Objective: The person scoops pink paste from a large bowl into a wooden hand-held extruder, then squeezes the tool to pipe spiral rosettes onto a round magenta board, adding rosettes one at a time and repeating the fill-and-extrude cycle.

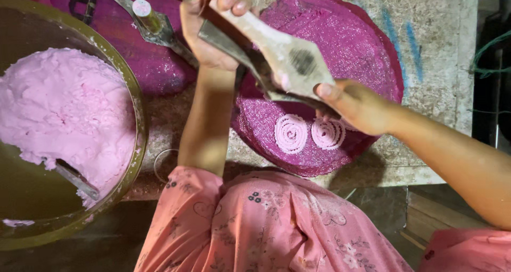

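1. Left hand (213,30) is sitting at about 12 o'clock in the view, fingers curling tight around the upper handles of a wooden dough press (277,59).
2. Right hand (354,104) is coming in from 3 o'clock, fingers closing around the lower end of the press, just over the mat.
3. The press is hanging tilted, its top toward 11 o'clock and its bottom toward 4 o'clock, above a round magenta woven mat (346,43).
4. Two pink dough spirals are lying on the mat near its 6 o'clock edge: one spiral (291,133) in full view, the second spiral (327,133) just beside it at 3 o'clock, partly under the right hand.
5. At 9 o'clock a big metal bowl (139,112) is holding a mound of pink dough (64,107); a spoon handle (77,179) is sticking out of its lower edge.
6. Another press piece (151,22) is lying at 11 o'clock on a second magenta mat.
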